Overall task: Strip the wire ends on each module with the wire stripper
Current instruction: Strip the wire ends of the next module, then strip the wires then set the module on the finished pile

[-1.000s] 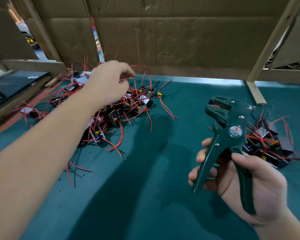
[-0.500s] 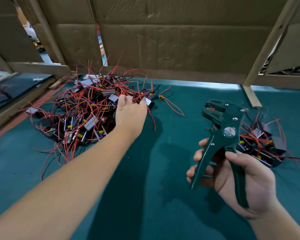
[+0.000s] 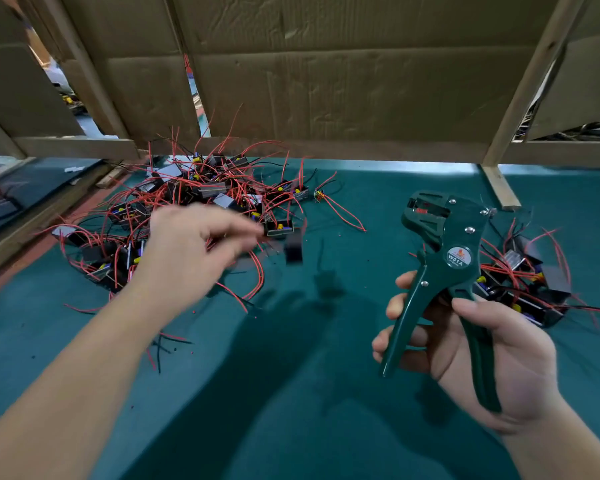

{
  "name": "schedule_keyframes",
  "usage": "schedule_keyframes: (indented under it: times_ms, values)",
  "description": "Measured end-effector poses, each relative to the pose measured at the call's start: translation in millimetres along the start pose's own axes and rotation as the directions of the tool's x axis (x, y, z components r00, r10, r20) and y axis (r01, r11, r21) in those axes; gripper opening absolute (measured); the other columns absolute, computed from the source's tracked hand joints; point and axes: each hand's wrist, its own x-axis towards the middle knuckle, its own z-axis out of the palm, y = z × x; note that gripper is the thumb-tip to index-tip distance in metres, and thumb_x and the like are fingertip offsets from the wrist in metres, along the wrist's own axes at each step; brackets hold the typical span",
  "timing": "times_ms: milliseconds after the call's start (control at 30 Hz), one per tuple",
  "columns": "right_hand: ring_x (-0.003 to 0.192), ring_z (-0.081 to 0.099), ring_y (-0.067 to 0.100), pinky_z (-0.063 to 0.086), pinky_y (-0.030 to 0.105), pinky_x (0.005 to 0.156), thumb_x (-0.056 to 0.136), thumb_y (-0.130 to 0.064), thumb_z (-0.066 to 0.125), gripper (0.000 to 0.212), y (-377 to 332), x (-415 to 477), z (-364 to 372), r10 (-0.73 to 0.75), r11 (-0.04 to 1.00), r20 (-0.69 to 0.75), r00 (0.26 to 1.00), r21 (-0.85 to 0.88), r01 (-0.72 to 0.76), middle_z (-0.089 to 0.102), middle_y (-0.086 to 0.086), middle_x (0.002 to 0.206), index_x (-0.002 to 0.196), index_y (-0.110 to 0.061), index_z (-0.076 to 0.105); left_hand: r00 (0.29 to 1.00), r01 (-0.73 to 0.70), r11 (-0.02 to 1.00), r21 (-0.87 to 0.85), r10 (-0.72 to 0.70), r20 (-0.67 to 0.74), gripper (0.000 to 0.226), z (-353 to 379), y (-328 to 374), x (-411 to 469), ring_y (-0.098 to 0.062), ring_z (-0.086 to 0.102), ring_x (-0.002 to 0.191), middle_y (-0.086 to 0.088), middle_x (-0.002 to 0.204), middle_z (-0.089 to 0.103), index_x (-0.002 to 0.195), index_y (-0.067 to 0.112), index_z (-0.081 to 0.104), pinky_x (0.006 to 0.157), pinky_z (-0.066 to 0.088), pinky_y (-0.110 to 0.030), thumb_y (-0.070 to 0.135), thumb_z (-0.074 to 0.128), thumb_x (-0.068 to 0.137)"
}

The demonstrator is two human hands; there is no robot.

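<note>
A big pile of black modules (image 3: 201, 195) with red and black wires lies at the back left of the green mat (image 3: 291, 393). My left hand (image 3: 194, 251), blurred by motion, hovers at the pile's near edge with fingertips pinched on red wires. A blurred black module (image 3: 293, 250) dangles from those wires just right of the fingers. My right hand (image 3: 496, 358) grips the handles of a dark green wire stripper (image 3: 444, 268), jaws up and pointing left. The stripper's jaws hold nothing.
A smaller heap of modules (image 3: 523, 285) lies behind my right hand. A cardboard wall (image 3: 343, 81) on a wooden frame closes the back, with a wooden post (image 3: 503, 188) at the right. A wooden strip (image 3: 32, 220) edges the mat's left side. Cut wire bits (image 3: 160, 348) lie loose.
My left hand has pulled back out of the pile and moved right, lifting a module by its wires. The right hand with the stripper has hardly moved.
</note>
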Motion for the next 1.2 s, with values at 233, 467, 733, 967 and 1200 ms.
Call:
schedule_keyframes:
  times_ms: [233, 467, 733, 967, 1200]
  values:
    - [0.077, 0.064, 0.045, 0.053, 0.055, 0.071, 0.059, -0.033, 0.080, 0.058, 0.4, -0.1, 1.7, 0.000, 1.000, 0.026, 1.000, -0.019, 0.000, 0.063, 0.022, 0.090, 0.107, -0.005, 0.066, 0.917, 0.175, 0.954, 0.243, -0.247, 0.312, 0.034, -8.7, -8.4, -69.2, 0.011, 0.050, 0.105, 0.035, 0.096, 0.060, 0.076, 0.050, 0.071, 0.103, 0.010, -0.028, 0.024, 0.051, 0.066]
    - [0.075, 0.064, 0.046, 0.054, 0.053, 0.070, 0.054, -0.031, 0.083, 0.062, 1.5, -0.9, 3.2, 0.002, 1.000, 0.006, 1.000, -0.018, -0.002, 0.062, 0.022, 0.089, 0.106, -0.003, 0.066, 0.876, 0.328, 0.892, 0.312, -0.410, 0.253, 0.020, -4.0, 9.6, -8.4, -0.001, 0.055, 0.051, 0.013, 0.074, 0.068, 0.081, 0.029, 0.072, 0.048, 0.042, -0.018, 0.024, 0.053, 0.086]
    - [0.075, 0.063, 0.047, 0.053, 0.055, 0.070, 0.052, -0.031, 0.084, 0.064, 1.8, -1.1, 1.9, 0.005, 0.999, -0.028, 1.000, -0.032, -0.006, 0.061, 0.023, 0.089, 0.107, -0.003, 0.065, 0.818, 0.333, 0.809, 0.485, -0.503, 0.278, 0.051, 80.0, 21.8, 25.8, -0.026, 0.047, 0.054, -0.004, 0.053, 0.043, 0.054, 0.008, 0.045, 0.052, 0.039, -0.029, 0.042, 0.063, 0.087]
    - [0.076, 0.064, 0.047, 0.053, 0.056, 0.073, 0.057, -0.032, 0.082, 0.060, 3.3, -1.1, 1.0, 0.017, 0.999, 0.003, 1.000, -0.045, -0.016, 0.062, 0.022, 0.090, 0.108, -0.004, 0.065, 0.927, 0.344, 0.889, -0.302, -0.269, 0.262, 0.011, 77.6, 20.6, 33.3, -0.009, 0.066, 0.073, 0.002, 0.076, 0.070, 0.083, 0.018, 0.065, 0.077, 0.050, -0.022, 0.010, 0.063, 0.090]
    - [0.078, 0.064, 0.047, 0.052, 0.056, 0.074, 0.060, -0.031, 0.080, 0.059, 7.6, 0.0, 2.1, 0.060, 0.998, 0.025, 0.998, -0.033, -0.059, 0.062, 0.024, 0.091, 0.109, -0.003, 0.064, 0.954, 0.289, 0.390, -0.874, -0.192, 0.230, 0.022, 75.5, 36.3, 8.9, -0.018, 0.069, 0.067, 0.000, 0.070, 0.069, 0.109, 0.017, 0.060, 0.071, 0.054, -0.023, 0.006, 0.044, 0.098]
